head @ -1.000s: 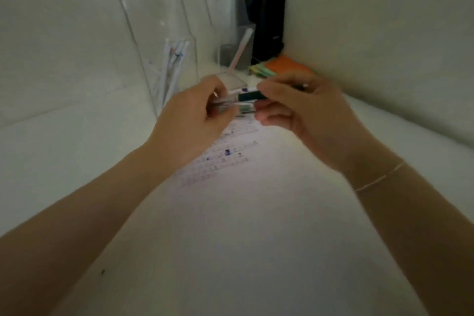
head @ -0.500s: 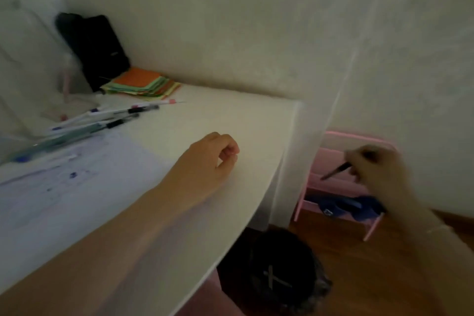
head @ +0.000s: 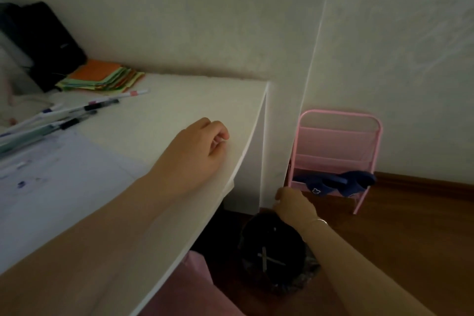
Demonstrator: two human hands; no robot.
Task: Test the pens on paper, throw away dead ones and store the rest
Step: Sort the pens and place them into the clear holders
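Black bin (head: 273,251) on floor holds two crossed pens (head: 268,260). Right hand (head: 295,204) above its rim, fingers' state unclear. Left hand (head: 197,151) rests on worktop (head: 179,100), fingers loosely curled, w/ nothing held. Other pens (head: 64,115) lie beside paper (head: 51,174).

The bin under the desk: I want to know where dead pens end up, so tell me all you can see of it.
The bin is dark and round, standing open-topped on the wooden floor beside the desk edge. Two pale pens lie crossed inside. Its rim looks lined with a crumpled bag, though that is dim. The right hand hovers above its far rim, not touching it.
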